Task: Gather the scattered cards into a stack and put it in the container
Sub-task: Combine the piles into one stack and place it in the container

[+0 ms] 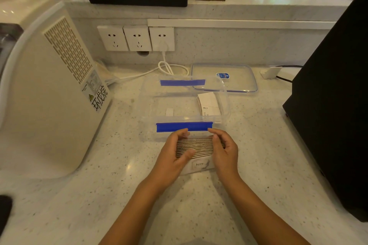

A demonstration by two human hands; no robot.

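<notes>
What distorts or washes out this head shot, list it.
Head view: wide-angle bending bows the black box at right and the white appliance at left; ceiling-light glare streaks the counter and the back ledge; the clear container nearly vanishes against the stone; both hands and the card stack stay sharp.

Speckled white stone counter (79, 195) bearing a cream appliance with perforated vent (45, 89) at left; three white wall sockets (136, 38) behind; black angular box (334, 105) at right.

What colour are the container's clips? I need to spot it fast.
Blue clips on the clear container, seen in the head view.
</notes>
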